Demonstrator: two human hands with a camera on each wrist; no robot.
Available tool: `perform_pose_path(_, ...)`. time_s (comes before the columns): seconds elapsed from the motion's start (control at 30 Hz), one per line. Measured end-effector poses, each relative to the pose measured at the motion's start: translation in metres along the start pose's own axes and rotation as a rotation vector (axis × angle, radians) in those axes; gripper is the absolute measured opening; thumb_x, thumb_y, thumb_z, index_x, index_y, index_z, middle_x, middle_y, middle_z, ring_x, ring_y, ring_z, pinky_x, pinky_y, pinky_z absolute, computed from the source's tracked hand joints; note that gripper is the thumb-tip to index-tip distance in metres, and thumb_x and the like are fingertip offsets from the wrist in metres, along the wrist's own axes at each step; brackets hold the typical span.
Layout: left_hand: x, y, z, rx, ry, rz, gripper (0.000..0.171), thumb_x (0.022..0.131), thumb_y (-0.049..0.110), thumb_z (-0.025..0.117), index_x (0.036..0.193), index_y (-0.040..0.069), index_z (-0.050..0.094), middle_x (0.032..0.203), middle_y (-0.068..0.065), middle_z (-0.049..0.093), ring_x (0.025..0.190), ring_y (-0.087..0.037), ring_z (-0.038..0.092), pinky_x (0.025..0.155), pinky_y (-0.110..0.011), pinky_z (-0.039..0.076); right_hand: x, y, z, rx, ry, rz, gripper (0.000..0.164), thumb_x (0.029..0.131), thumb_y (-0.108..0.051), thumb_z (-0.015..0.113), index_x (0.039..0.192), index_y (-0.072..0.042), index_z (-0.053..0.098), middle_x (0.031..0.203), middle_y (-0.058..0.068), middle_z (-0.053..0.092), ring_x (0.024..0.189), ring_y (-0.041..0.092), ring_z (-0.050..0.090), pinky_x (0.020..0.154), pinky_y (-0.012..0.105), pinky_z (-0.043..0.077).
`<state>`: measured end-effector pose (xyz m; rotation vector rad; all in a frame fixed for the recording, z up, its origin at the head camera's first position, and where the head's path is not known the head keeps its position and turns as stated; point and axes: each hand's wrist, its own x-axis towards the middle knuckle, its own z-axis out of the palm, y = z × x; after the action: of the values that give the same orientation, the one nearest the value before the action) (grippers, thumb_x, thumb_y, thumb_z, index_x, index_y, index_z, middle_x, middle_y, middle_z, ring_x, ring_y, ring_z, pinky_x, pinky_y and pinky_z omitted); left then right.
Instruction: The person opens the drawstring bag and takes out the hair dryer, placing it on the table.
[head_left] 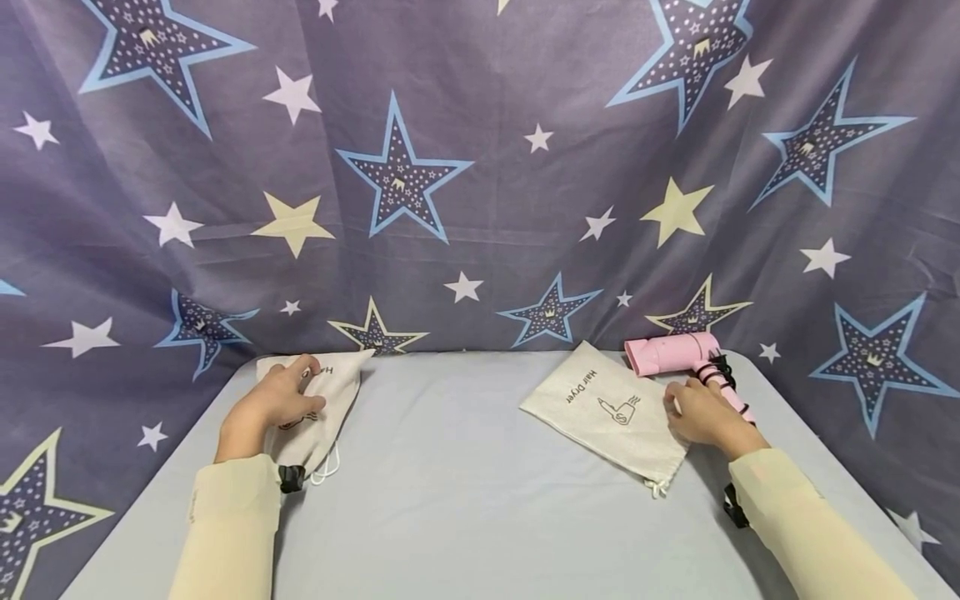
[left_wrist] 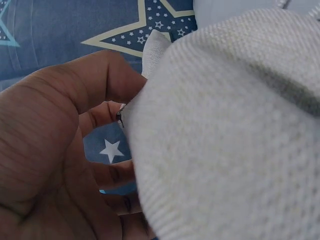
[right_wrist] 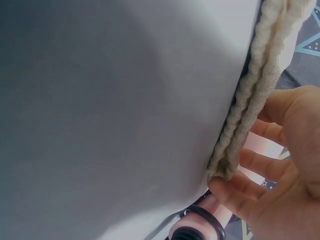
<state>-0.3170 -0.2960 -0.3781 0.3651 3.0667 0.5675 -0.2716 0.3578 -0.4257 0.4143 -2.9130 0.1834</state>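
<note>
Right pouch [head_left: 600,425] lies on the right half of the table [head_left: 465,475], fairly flat, "Hair Dryer" print up, drawstring knot [head_left: 656,487] at its near corner. Right hand [head_left: 701,412] pinches the pouch's right edge; the right wrist view shows fingertips at the rope-like hem [right_wrist: 245,110]. Just beyond that hand, pink hair dryer [head_left: 667,354] on its side at the far right, black cord [head_left: 723,367] wound about the handle; whether handle and knuckles touch, cannot tell. Left pouch [head_left: 326,425] at the far left, creased, similar print. Left hand [head_left: 277,400] lies over it, thumb and fingers spread apart, fingertips at the cloth; whether it pinches a fold, cannot tell. Risks, as judged: right pouch may slide whole if tugged, since no second hand holds it down; the knuckles could nudge the dryer toward the far right table edge, the handle being so near; loose cord coils might catch the hem. Left pouch sits close to the far left edge and could slip off if pushed outward. Star-printed curtain [head_left: 487,208] behind everything.
</note>
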Motion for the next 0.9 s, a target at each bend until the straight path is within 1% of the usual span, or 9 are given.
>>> perform_pose_path(0.17, 0.002, 0.000, 0.001, -0.012, -0.001, 0.007, 0.053, 0.081, 0.026, 0.071, 0.125, 0.009, 0.047, 0.107, -0.031, 0.050, 0.092, -0.039, 0.055, 0.077, -0.054, 0.048, 0.000, -0.001, -0.001, -0.009, -0.008, -0.003, 0.019, 0.081, -0.010, 0.070, 0.098, -0.002, 0.065, 0.082, 0.008, 0.060, 0.087, 0.033, 0.057, 0.085, 0.056, 0.037)
perform_pose_path(0.3, 0.003, -0.002, 0.003, -0.031, 0.014, 0.022, 0.051, 0.081, 0.025, 0.071, 0.124, 0.010, 0.048, 0.105, -0.028, 0.051, 0.092, -0.037, 0.054, 0.076, -0.052, 0.048, -0.001, -0.002, -0.001, -0.010, -0.015, 0.008, 0.019, 0.082, -0.010, 0.070, 0.099, -0.002, 0.065, 0.084, 0.009, 0.060, 0.088, 0.034, 0.057, 0.085, 0.057, 0.038)
perform_pose_path(0.53, 0.005, -0.002, 0.007, -0.049, 0.061, 0.073, 0.045, 0.081, 0.022, 0.071, 0.119, 0.010, 0.051, 0.085, -0.013, 0.052, 0.085, -0.031, 0.050, 0.069, -0.042, 0.042, 0.000, -0.003, -0.003, -0.007, -0.023, 0.021, 0.019, 0.083, -0.010, 0.069, 0.100, -0.002, 0.065, 0.084, 0.010, 0.059, 0.088, 0.035, 0.056, 0.085, 0.058, 0.037)
perform_pose_path(0.63, 0.006, 0.000, 0.008, -0.050, 0.069, 0.093, 0.044, 0.081, 0.021, 0.071, 0.118, 0.010, 0.052, 0.081, -0.009, 0.051, 0.085, -0.030, 0.049, 0.069, -0.041, 0.041, 0.000, -0.003, -0.004, -0.010, -0.023, 0.017, 0.019, 0.082, -0.010, 0.069, 0.099, -0.002, 0.065, 0.083, 0.010, 0.060, 0.088, 0.035, 0.057, 0.085, 0.058, 0.037)
perform_pose_path(0.9, 0.010, 0.008, 0.009, -0.049, 0.047, 0.106, 0.043, 0.081, 0.021, 0.070, 0.119, 0.010, 0.052, 0.083, -0.009, 0.051, 0.086, -0.030, 0.049, 0.070, -0.041, 0.041, 0.000, -0.005, -0.004, -0.004, -0.022, 0.019, 0.018, 0.083, -0.009, 0.069, 0.099, -0.002, 0.066, 0.085, 0.010, 0.061, 0.090, 0.036, 0.057, 0.086, 0.058, 0.037)
